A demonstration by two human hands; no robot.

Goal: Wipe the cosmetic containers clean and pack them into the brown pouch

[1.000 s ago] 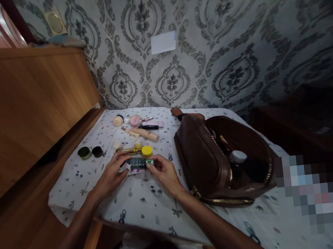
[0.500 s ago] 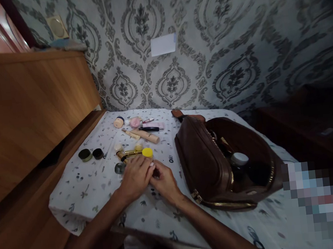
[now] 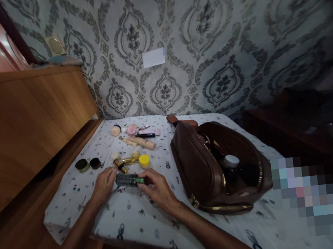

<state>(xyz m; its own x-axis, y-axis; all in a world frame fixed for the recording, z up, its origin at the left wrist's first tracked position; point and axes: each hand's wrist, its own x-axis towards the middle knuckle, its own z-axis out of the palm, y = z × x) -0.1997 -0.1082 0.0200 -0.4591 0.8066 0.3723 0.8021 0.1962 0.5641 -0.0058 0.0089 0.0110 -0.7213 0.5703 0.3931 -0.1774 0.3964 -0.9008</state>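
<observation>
A small dark bottle (image 3: 126, 179) with a green cap lies on its side near the front of the printed cloth. My right hand (image 3: 159, 188) pinches the green cap end between thumb and fingers. At the bottle's other end is my left hand (image 3: 103, 184), its fingers pressed together; what they hold, if anything, is hidden. Just behind the bottle are a gold-and-brown tube (image 3: 120, 166), a gold tube (image 3: 130, 160) and a round yellow-lidded container (image 3: 144, 161).
An open brown leather bag (image 3: 194, 165) stands at right, with a white-capped bottle (image 3: 231, 161) inside. Two dark round jars (image 3: 82, 165) sit at left. Farther back lie a beige tube (image 3: 144, 142), a black tube (image 3: 146, 135) and a peach jar (image 3: 115, 130). A wooden panel (image 3: 34, 114) borders the left side.
My hands were together in front of the cosmetics; they have separated, the left moving left. My right hand now grips the bottle's cap end. The camera view has shifted slightly.
</observation>
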